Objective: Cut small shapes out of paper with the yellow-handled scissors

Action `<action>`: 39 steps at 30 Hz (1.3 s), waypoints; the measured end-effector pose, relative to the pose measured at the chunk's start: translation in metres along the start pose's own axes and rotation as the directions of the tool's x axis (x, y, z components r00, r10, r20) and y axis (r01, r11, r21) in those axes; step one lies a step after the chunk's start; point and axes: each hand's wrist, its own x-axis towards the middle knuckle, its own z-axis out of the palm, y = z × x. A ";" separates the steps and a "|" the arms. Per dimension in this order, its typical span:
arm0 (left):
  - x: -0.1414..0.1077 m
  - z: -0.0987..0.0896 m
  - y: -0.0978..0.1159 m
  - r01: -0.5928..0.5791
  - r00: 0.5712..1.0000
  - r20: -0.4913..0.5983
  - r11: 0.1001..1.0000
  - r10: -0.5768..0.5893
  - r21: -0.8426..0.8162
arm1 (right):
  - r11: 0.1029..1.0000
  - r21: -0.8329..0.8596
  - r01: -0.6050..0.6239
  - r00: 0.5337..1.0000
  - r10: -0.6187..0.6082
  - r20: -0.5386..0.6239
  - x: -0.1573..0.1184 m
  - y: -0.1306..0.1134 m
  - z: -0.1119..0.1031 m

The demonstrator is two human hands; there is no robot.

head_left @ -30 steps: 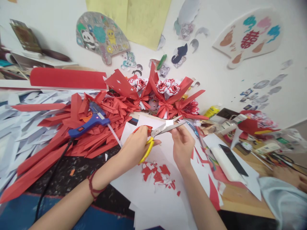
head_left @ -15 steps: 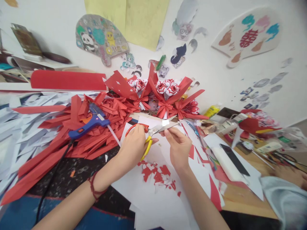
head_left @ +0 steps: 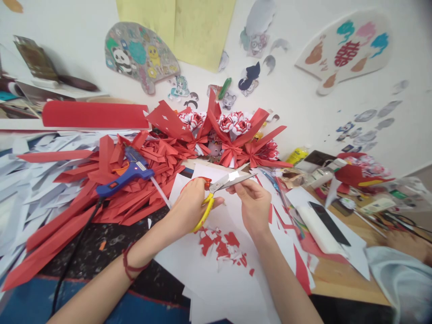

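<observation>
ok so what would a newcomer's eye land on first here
Probably the heap of folded red paper on the left, with a blue glue gun lying on it. Next, the red-wrapped paper bouquets by the wall, back centre. Nearer in the middle, the left hand holds open scissors, the right hand at the blades.

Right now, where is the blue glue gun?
In the head view, the blue glue gun lies on the left side, on top of the folded red paper, left of the left hand.
</observation>
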 end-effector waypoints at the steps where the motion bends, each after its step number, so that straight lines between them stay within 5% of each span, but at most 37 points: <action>1: 0.000 0.000 0.000 -0.001 1.000 -0.010 1.000 0.001 0.006 | 1.000 -0.007 0.004 1.000 -0.004 0.000 0.000 -0.001 0.001; 12: 0.001 0.004 -0.004 -0.039 0.998 -0.047 0.998 0.042 0.058 | 1.000 0.011 -0.015 1.000 0.015 0.026 -0.001 -0.004 0.000; 21: 0.003 0.000 -0.005 -0.090 0.956 -0.213 0.894 0.201 0.438 | 0.947 0.238 -0.216 0.970 0.181 0.159 0.003 -0.012 -0.006; 32: 0.002 -0.003 -0.001 -0.060 0.957 -0.196 0.805 0.215 0.590 | 0.969 0.037 -0.245 0.968 0.246 -0.054 0.007 0.001 -0.010; 39: 0.002 -0.004 -0.001 -0.072 0.960 -0.174 0.790 0.221 0.609 | 0.987 -0.020 -0.162 0.977 0.158 -0.144 0.007 -0.002 -0.010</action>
